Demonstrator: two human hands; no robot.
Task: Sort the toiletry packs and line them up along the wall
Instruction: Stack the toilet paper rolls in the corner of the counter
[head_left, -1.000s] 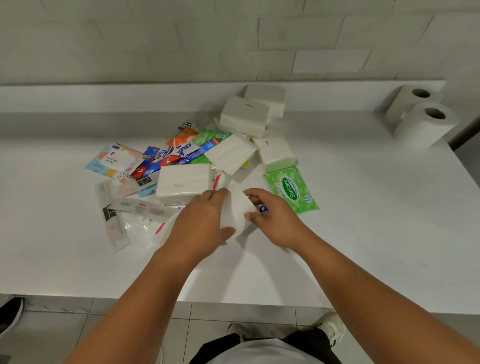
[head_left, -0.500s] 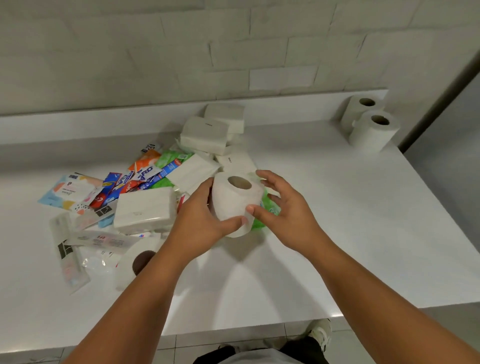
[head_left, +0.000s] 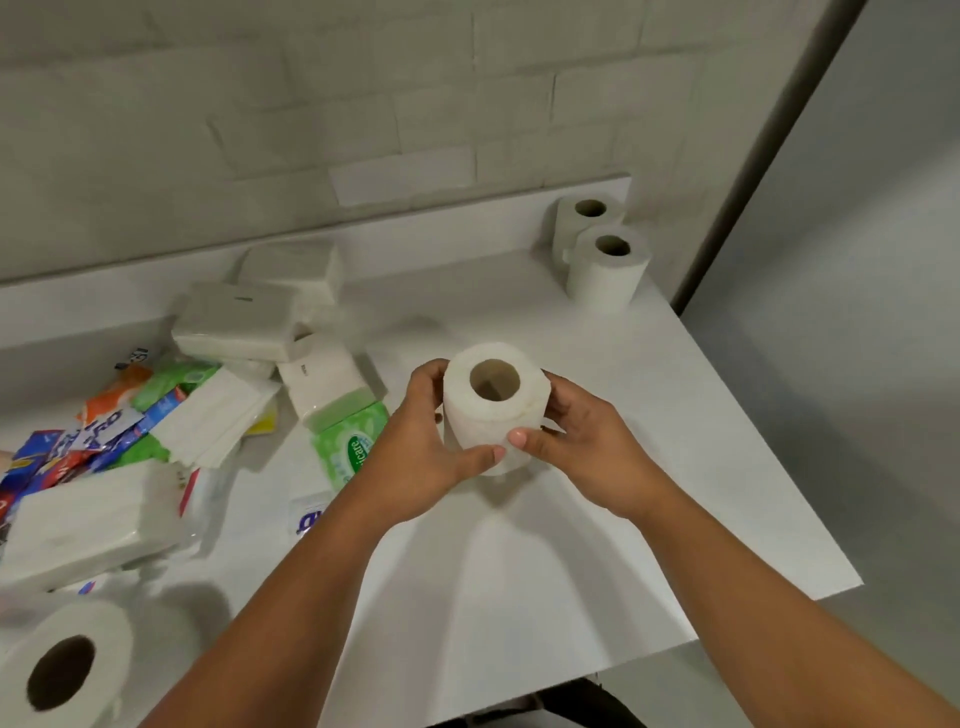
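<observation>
White tabletop (head_left: 649, 467) set against a white-painted brick wall (head_left: 363, 104), with a low white ledge (head_left: 441, 218) along the wall's foot and a grey panel (head_left: 857, 260) at right. Both hands grip an upright white toilet-paper roll (head_left: 493, 410) near the tabletop's middle, core hole upward: the left hand (head_left: 421, 457) curls round its left side, the right hand (head_left: 587, 452) round its right, thumbs on the near face. Two more white rolls (head_left: 608, 270) stand upright, touching, in the far right corner. At left lies a heap of white tissue packs (head_left: 239, 322), a green wet-wipe pack (head_left: 353, 447) and coloured sachets (head_left: 78, 441); a tilted white roll (head_left: 62, 665) lies at near left. Bare surface runs from the held roll to the corner pair and to the right and near edges.
</observation>
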